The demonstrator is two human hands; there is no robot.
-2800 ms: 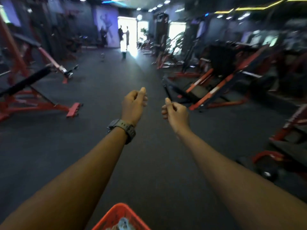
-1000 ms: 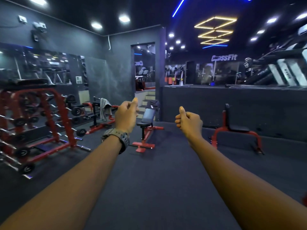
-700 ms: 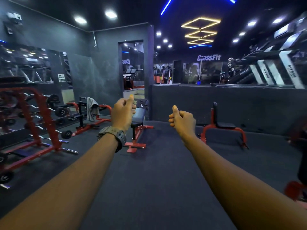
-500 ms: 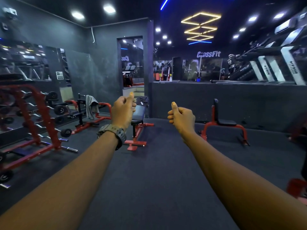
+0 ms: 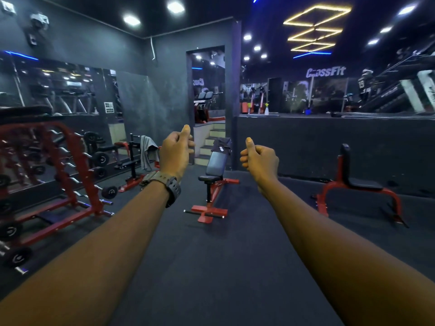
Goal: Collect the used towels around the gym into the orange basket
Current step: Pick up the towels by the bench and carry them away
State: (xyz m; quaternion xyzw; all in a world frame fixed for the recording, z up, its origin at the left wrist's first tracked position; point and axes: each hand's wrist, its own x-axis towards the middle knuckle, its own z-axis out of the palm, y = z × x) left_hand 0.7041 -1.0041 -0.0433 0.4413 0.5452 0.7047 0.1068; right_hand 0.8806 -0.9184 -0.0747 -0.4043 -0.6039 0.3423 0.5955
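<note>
The view has come nearer; both hands, left hand (image 5: 175,152) and right hand (image 5: 259,158), stay clenched and empty. Beyond the left hand hangs a grey towel (image 5: 148,152): walk close before grasping it.

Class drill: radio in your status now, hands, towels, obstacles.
Left hand and right hand curled, empty. Grey towel draped on rack, dark towel atop bench. Open floor between.

grey towel (image 5: 148,151) hangs over a red rack; dark towel (image 5: 221,144) tops a bench.
</note>
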